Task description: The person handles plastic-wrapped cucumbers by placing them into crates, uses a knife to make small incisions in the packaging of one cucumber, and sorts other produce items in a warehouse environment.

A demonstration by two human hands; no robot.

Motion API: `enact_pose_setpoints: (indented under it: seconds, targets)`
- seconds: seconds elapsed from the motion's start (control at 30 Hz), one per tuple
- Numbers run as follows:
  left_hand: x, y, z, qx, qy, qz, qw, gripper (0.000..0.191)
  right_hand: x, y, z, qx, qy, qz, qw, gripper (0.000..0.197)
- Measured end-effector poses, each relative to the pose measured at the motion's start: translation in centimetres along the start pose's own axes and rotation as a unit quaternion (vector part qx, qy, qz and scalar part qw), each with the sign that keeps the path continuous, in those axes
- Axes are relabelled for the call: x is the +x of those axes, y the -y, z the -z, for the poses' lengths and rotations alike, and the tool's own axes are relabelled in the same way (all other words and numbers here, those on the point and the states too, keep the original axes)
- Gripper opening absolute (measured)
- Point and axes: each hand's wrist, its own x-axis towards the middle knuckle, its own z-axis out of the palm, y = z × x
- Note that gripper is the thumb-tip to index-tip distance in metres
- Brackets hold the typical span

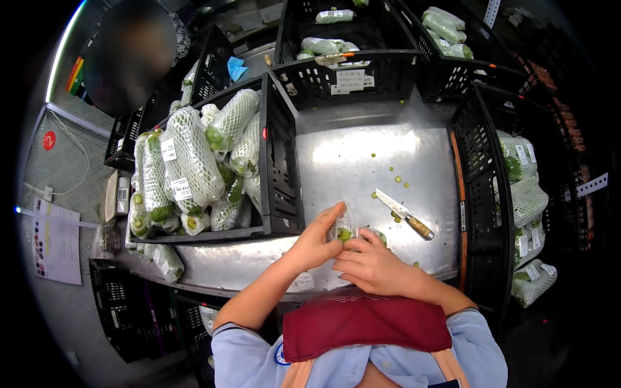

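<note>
Close to my body, a green vegetable in clear plastic wrap (345,234) rests between my two hands. My left hand (318,237) is on its left side, fingers stretched along the plastic. My right hand (371,262) curls around the near and right side, hiding much of it. A knife (407,216) with a wooden handle lies on the metal table (335,179) to the right, blade pointing away and left. Small round green pieces (398,179) are scattered around the blade. A white label (302,282) lies at the table's near edge, below my left hand.
At left, a black crate (281,169) is heaped with green vegetables in white foam netting (194,155). Other black crates stand at the back (388,72) and right (480,194), holding netted packs. A blue cloth-like item (236,69) lies behind. A person (136,53) is at upper left.
</note>
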Motion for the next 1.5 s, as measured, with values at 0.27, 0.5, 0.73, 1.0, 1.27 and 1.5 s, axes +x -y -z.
enact_pose_setpoints:
  seconds: [0.27,0.5,0.73,1.0,1.27,1.5]
  targets:
    - [0.0,-2.5,-0.7,0.230,-0.047,-0.008,0.972,0.056,-0.6,-0.4,-0.3,-0.006,-0.008,0.018,1.000,0.014]
    - [-0.2,1.6,-0.3,0.065,-0.124,-0.045,0.989,0.050,-0.8,-0.9,-0.9,0.009,-0.141,-0.023,0.990,0.016]
    - [-0.8,4.4,-1.7,-0.068,-0.157,-0.076,0.982,0.053,0.5,-0.7,0.0,0.004,-0.139,-0.157,0.978,0.018]
    - [-0.9,5.2,-1.3,-0.050,-0.136,-0.135,0.980,0.052,2.1,-0.1,0.0,-0.037,-0.102,-0.221,0.969,0.018]
    - [-0.8,5.7,-1.5,-0.034,-0.115,-0.194,0.974,0.054,3.0,-0.7,0.4,-0.002,-0.057,-0.292,0.955,0.016]
    - [0.2,6.1,-1.3,-0.012,-0.082,-0.266,0.961,0.054,2.3,-4.3,0.4,0.260,-0.081,-0.424,0.864,0.019]
